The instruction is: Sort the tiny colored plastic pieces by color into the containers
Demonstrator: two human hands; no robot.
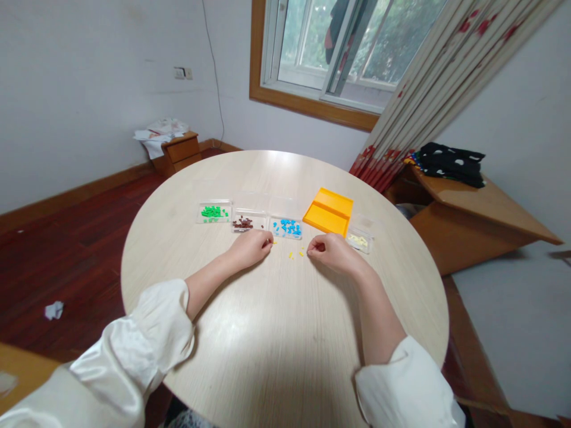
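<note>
On the round, pale wood-grain table (276, 333), we hold both hands over the middle, well apart from the left and right edges. Our left hand (250, 246) has its fingers curled in and drawn together, with one bit of yellow at their tips; we cannot tell whether they grip it. Our right hand (333, 252) is bent in a similar pinch, and whether anything sits inside it we cannot tell. Between the hands lie several tiny yellow pieces (291, 255), loose on the surface. Toward the far edge, from left to right, we see a clear plastic box of small green pieces (212, 212), another of dark brown pieces (242, 222), a third of blue pieces (289, 226), an orange-yellow open rectangular case (328, 219), and a clear box of cream pieces (357, 241) near the right hand.
</note>
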